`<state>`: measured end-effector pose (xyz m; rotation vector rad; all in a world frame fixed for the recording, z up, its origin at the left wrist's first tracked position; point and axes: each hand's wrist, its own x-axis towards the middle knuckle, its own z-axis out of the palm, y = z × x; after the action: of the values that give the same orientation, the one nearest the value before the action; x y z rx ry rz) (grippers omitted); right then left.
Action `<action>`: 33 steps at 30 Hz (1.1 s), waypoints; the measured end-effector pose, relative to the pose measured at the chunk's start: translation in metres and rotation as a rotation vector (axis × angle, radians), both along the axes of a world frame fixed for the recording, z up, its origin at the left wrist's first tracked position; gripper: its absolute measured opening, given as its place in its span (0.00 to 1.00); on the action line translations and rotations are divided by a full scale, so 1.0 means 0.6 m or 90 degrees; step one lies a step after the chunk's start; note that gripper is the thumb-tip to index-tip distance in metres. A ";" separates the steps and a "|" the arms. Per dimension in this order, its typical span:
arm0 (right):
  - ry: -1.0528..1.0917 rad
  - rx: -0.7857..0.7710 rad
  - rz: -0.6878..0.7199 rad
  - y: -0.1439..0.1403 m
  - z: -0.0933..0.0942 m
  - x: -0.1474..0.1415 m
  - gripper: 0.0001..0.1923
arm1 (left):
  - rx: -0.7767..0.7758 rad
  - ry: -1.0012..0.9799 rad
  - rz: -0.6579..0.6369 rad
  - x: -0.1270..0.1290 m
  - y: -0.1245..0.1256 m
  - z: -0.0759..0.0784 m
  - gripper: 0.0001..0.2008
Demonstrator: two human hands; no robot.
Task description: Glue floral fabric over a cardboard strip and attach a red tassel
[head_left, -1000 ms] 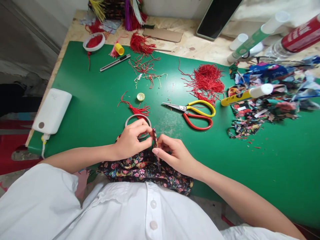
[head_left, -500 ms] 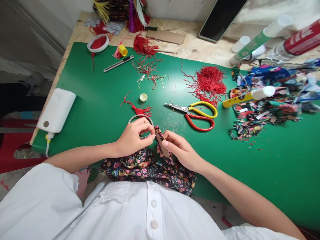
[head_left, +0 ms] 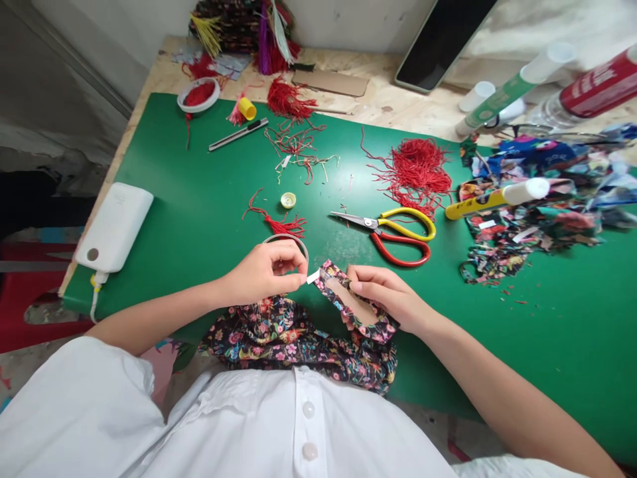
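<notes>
1. We see the left hand (head_left: pixel 263 272) with fingers closed, thumb and forefinger pinching a small white strip (head_left: pixel 313 277) at its tip.
2. A ring (head_left: pixel 287 240) sits under and behind the left hand; we can't tell if the hand grips it or just rests on it, since the fingers cover most of it.
3. The right hand (head_left: pixel 391 297) has its fingers curled shut on a card piece (head_left: pixel 351 302) with floral fabric wrapped around its edge.
4. The white strip meets the near-left corner of that card piece, between the two hands.
5. The fabric (head_left: pixel 288 335) trails from the card down to the near table edge, bunched against our white shirt (head_left: pixel 279 425).
6. All this lies on the green mat (head_left: pixel 199 199), near its front edge.
7. A red tassel (head_left: pixel 279 224) lies just beyond the ring, with a small yellow cap (head_left: pixel 288 200) behind it.
8. Scissors (head_left: pixel 393 232), yellow and red handles, lie just beyond the right hand, blades pointing left.
9. Red thread pile (head_left: pixel 418 169) behind the scissors.
10. Glue stick (head_left: pixel 497 196) and fabric scraps (head_left: pixel 527 219) to the right.
11. Power bank (head_left: pixel 115 227) at the left mat edge.
12. Knife (head_left: pixel 237 135) at the far left of the mat.
</notes>
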<state>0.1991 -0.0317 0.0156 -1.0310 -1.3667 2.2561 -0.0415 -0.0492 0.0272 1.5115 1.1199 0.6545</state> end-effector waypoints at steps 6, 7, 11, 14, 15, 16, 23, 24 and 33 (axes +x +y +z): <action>-0.158 0.389 0.125 0.024 0.007 0.027 0.18 | -0.021 -0.001 -0.013 -0.007 0.006 0.005 0.05; -0.214 0.519 0.142 0.026 0.005 0.029 0.17 | -0.015 0.002 -0.015 -0.007 0.005 0.006 0.05; -0.414 0.873 0.103 0.021 -0.003 0.026 0.14 | 0.034 0.026 -0.042 -0.005 -0.001 0.012 0.05; -0.363 0.972 0.073 0.002 -0.002 0.012 0.18 | 0.117 0.072 -0.070 0.001 -0.012 0.014 0.04; -0.314 0.981 0.095 -0.006 -0.001 0.006 0.19 | 0.140 0.080 -0.079 0.004 -0.017 0.014 0.04; -0.282 0.982 0.113 -0.015 -0.001 0.000 0.19 | 0.157 0.081 -0.089 0.007 -0.021 0.013 0.03; -0.182 0.905 0.110 -0.045 -0.014 -0.025 0.11 | 0.181 0.071 -0.129 0.014 -0.038 0.006 0.04; -0.167 0.888 0.095 -0.045 -0.015 -0.024 0.10 | 0.183 0.071 -0.132 0.014 -0.039 0.005 0.04; -0.114 0.751 0.048 -0.051 -0.009 -0.023 0.09 | 0.245 0.081 -0.143 0.019 -0.039 -0.001 0.04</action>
<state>0.1853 -0.0621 0.0099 -0.7078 -2.3216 0.9787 -0.0298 -0.0726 0.0268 1.9991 0.9331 0.6489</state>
